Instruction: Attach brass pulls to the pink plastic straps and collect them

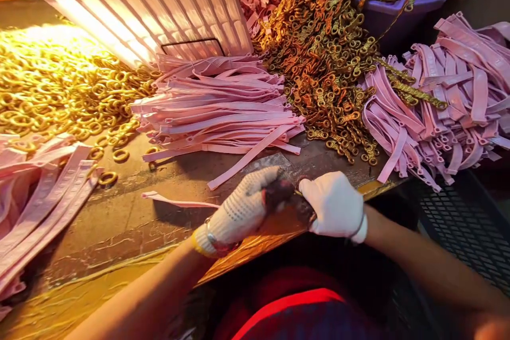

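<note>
I bring my left hand (pixel 245 202) and right hand (pixel 334 204) close together above the near edge of the worktable (pixel 119 218), probably to steady the small work between the fingertips. My left fingers are curled, their dark tips bent inward, and I judge them closed around a pink strap (pixel 179 201): its tail trails leftward from beside the glove, apparently lifted, with shadow beneath. My right fingers curl in, thumb pressed toward the left hand; blur hides the pinch, so I cannot tell whether they have hold of anything. The bundle of pink straps (pixel 223 111) lies just beyond my hands, mostly running crosswise, perhaps so single pieces pull free easily. Gold rings (pixel 71 79) heap to its left and brass-coloured chain links (pixel 326 74) to its right, presumably keeping each kind separate and within reach. The ribbed plastic panel (pixel 167 0) stands tilted behind the bundle, maybe as a divider between those heaps.
</note>
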The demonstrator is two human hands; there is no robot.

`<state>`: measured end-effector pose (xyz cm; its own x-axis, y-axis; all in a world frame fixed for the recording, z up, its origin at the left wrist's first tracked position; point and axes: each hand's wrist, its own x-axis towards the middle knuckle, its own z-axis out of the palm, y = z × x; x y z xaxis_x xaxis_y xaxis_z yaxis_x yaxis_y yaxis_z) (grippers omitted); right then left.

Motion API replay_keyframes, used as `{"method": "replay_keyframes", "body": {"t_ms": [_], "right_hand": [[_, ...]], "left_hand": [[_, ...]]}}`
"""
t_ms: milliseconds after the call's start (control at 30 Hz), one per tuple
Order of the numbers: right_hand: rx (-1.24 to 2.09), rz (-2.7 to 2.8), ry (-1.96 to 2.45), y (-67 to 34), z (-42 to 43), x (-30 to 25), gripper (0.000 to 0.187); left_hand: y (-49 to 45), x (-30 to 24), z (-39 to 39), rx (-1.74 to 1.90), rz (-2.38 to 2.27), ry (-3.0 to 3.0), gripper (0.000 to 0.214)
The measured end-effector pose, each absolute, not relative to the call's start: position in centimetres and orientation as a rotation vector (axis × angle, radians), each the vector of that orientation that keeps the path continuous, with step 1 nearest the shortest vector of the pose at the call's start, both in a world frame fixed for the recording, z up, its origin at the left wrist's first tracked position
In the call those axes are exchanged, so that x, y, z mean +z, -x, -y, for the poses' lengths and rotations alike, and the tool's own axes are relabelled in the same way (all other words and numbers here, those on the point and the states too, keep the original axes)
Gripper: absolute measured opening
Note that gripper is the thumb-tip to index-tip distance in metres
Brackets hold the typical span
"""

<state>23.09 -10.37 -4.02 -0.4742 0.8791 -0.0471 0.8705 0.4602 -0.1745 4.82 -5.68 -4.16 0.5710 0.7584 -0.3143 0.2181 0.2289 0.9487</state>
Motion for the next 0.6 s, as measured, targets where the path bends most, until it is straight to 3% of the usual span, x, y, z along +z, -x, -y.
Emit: {"method": "replay_keyframes", "body": {"t_ms": [133,333,500,600], "right_hand": [[0.333,2.328,1.658,-22.1,11.1,-7.0,0.017],[0.468,1.776,1.556,-25.3,7.3,-6.1,0.027],[0.573,1.665,1.316,-26.8,1.1,-6.0,0.029],[0.736,1.679,1.243,-26.2,-1.8,-7.2,0.038]], "left_hand": [[-5.9,-4.3,5.4,0.401,-1.005,-1.038,0.039],[0.3,-5.7,4.5,0.625,-1.29,-2.026,0.02],[4.4,-9.0,7.7,0.276,-1.29,-2.349,0.058],[1.2,-9.1,9.3,-0.068,-1.449,-2.457,0.06]]}}
